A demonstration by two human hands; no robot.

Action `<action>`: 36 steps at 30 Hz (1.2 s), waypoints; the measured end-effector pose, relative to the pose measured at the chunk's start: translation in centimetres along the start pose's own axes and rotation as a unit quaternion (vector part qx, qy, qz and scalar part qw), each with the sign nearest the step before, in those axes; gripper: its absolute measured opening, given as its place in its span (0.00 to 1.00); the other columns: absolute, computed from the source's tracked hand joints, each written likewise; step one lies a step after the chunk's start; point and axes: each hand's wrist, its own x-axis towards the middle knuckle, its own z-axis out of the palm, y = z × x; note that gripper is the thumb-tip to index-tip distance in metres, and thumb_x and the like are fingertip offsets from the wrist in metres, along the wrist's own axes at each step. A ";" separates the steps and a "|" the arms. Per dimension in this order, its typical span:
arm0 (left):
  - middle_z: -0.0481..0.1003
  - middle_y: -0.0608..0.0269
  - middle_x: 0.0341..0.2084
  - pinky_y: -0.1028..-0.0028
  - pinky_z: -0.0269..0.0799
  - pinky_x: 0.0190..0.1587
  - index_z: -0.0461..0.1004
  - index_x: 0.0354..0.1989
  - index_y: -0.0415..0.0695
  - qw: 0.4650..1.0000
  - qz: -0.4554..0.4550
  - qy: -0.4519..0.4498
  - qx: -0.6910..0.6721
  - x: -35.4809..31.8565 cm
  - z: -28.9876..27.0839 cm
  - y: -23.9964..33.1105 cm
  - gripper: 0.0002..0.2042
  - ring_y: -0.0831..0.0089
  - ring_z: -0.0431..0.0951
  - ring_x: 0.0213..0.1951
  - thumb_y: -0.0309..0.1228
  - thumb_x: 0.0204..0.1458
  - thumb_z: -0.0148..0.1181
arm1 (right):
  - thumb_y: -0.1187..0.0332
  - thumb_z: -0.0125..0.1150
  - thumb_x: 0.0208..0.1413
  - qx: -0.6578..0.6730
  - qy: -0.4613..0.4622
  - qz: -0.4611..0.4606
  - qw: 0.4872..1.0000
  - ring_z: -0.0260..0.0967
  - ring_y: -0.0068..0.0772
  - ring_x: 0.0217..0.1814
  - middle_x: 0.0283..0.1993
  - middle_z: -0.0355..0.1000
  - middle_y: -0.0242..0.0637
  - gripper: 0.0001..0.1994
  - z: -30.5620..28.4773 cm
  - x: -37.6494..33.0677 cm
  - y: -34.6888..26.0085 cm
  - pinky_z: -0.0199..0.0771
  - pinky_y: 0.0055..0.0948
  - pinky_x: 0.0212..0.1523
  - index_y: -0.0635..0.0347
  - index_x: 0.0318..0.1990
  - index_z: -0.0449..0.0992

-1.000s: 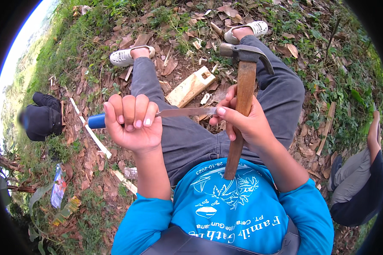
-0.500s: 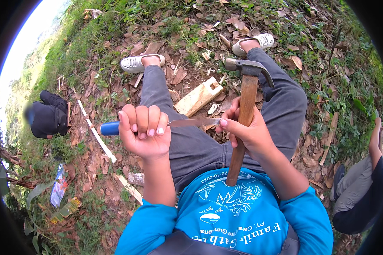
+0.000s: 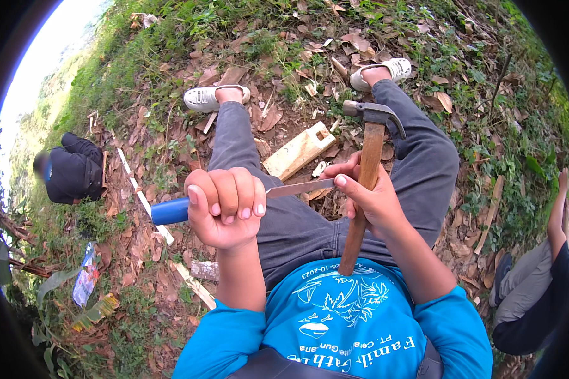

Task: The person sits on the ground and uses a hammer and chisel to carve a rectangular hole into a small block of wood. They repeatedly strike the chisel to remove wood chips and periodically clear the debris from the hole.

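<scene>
My left hand (image 3: 226, 208) is wrapped round the blue handle of a chisel (image 3: 300, 188), held crosswise above my lap. Its flat metal blade points right. Between the thumb and palm of my right hand (image 3: 370, 196) rests a claw hammer (image 3: 372, 148), with its wooden handle running down toward my shirt and its steel head up. The thumb and fingertips of that hand touch the chisel's tip. On the ground between my legs lies a pale wooden block (image 3: 297, 151) with a squarish hole near its far end.
Dry leaves, wood chips and grass cover the slope around me. Long wood strips (image 3: 136, 186) lie at left, beside a crumpled plastic wrapper (image 3: 85, 278). A person in dark clothes (image 3: 76, 170) is at far left, another person (image 3: 531, 284) at the right edge.
My left hand and the chisel's handle have shifted slightly right and down, so the chisel tilts more, blade end higher. The right hand keeps the hammer in nearly the same place.
</scene>
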 end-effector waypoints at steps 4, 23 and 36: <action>0.59 0.72 0.14 0.72 0.68 0.29 0.59 0.25 0.51 1.000 -0.010 0.021 0.000 0.2 -1.0 -0.2 0.20 0.76 0.63 0.22 0.42 0.74 0.40 | 0.70 0.69 0.61 0.009 -0.020 0.008 1.000 0.75 0.21 0.27 0.40 0.76 0.39 0.19 -0.8 0.4 0.0 0.73 0.19 0.19 0.56 0.51 0.62; 0.64 0.56 0.40 0.55 0.67 0.47 0.68 0.42 0.45 0.657 -0.196 -0.177 0.706 -1.7 -7.3 -16.9 0.29 0.53 0.70 0.44 0.53 0.43 0.74 | 0.66 0.75 0.53 -0.155 -0.004 0.071 0.985 0.73 0.18 0.32 0.39 0.75 0.32 0.25 -9.1 9.1 7.8 0.73 0.21 0.28 0.62 0.55 0.69; 0.67 0.70 0.20 0.71 0.54 0.22 0.78 0.26 0.52 0.788 0.004 -0.315 0.529 8.6 6.5 -5.1 0.12 0.71 0.63 0.20 0.32 0.30 0.73 | 0.72 0.65 0.58 -0.050 0.154 0.134 0.978 0.81 0.28 0.43 0.49 0.77 0.40 0.15 -10.7 11.0 7.0 0.72 0.22 0.27 0.61 0.48 0.67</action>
